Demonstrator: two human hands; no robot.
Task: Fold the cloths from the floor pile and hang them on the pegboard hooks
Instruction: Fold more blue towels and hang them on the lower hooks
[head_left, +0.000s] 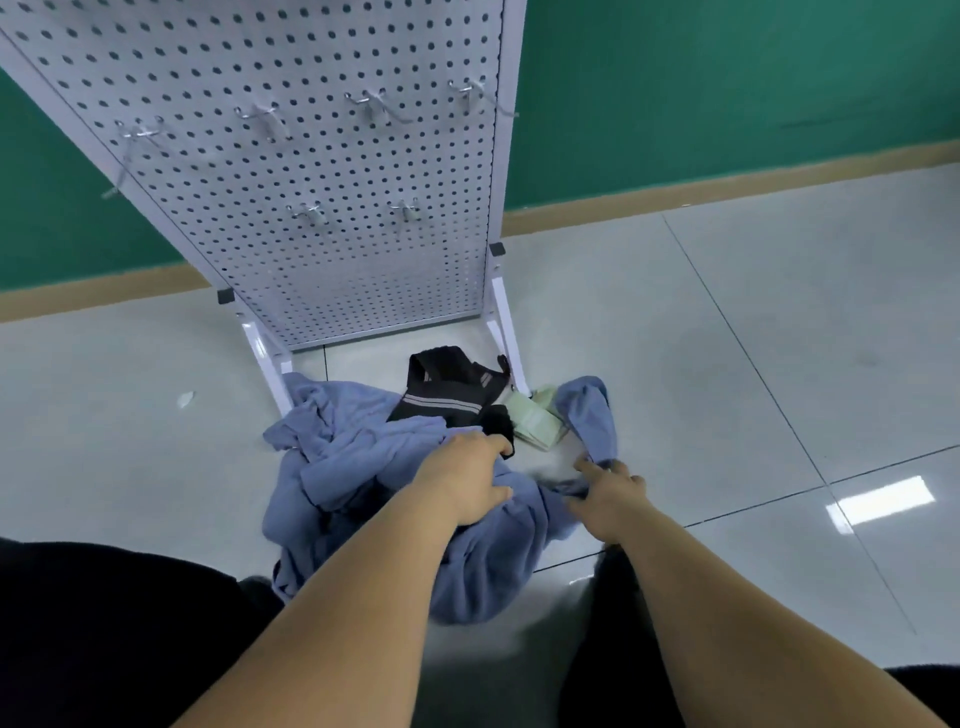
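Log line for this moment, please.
stage: pickup | left hand: grips blue cloth | right hand: touches blue cloth, grip unclear | black cloth, green cloth: on floor | pegboard hooks: no cloth

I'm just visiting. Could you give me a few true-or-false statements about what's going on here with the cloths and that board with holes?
1. The hooks on the pegboard carry no cloth. True.
2. The cloths lie on a table. False: they lie on the floor, at the pegboard's foot.
3. A black cloth with grey stripes is in the pile. True.
4. The wall behind is red. False: the wall is green.
5. The left hand is on the blue cloth. True.
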